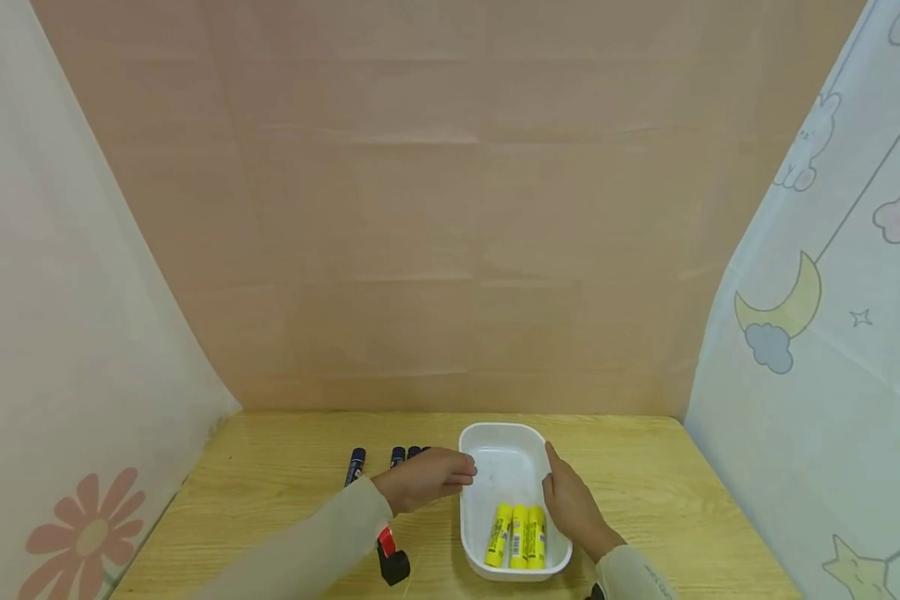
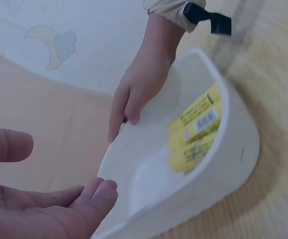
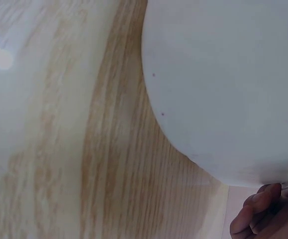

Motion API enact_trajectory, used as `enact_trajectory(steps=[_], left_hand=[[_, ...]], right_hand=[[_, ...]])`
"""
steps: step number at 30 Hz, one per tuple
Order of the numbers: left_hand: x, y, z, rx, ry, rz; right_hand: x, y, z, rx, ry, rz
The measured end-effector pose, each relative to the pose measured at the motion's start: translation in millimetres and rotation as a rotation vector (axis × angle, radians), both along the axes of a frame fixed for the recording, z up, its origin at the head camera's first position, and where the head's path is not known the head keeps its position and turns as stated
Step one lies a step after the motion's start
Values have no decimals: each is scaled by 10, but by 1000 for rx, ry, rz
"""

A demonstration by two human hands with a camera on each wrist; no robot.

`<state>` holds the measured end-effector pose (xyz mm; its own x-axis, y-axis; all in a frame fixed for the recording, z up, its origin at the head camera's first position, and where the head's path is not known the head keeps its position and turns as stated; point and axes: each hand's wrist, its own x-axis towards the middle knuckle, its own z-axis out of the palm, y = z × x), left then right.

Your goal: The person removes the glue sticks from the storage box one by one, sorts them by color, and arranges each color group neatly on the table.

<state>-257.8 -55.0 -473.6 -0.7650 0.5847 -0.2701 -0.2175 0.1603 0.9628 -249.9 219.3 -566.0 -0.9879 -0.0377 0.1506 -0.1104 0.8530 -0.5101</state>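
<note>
White tray, one, lower centre of the head view; right hand grips its rim. Yellow tubes, three, tray's lower end. Dark tubes, at least four, left of tray, partly blocked by left hand, fingers extended, grasping nothing. Wooden table, one, beneath.

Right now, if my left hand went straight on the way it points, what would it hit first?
Probably the white tray: your left hand points at its left rim. Depth is unclear; if it passed above, it might meet your right hand, gripping the opposite side.
</note>
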Motion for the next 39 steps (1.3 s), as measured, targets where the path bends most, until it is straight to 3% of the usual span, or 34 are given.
enact_trajectory(steps=[4,11,17,25,32,39], left_hand=[[53,125,-18,-8,-53,2],[81,288,-148,-15,-152,35],[114,399,-231,-50,-185,52],[169,467,-252,-28,-298,112],[193,527,-312,-79,-322,108],[211,576,-309,-70,-417,130]], right_hand=[[12,-44,0,-2,-4,7],[23,-82,3,-5,-11,7],[42,-79,6,-17,-3,4],[56,-66,-18,-18,-12,8],[54,-47,-18,-22,-4,12],[56,-34,-31,-31,-12,5]])
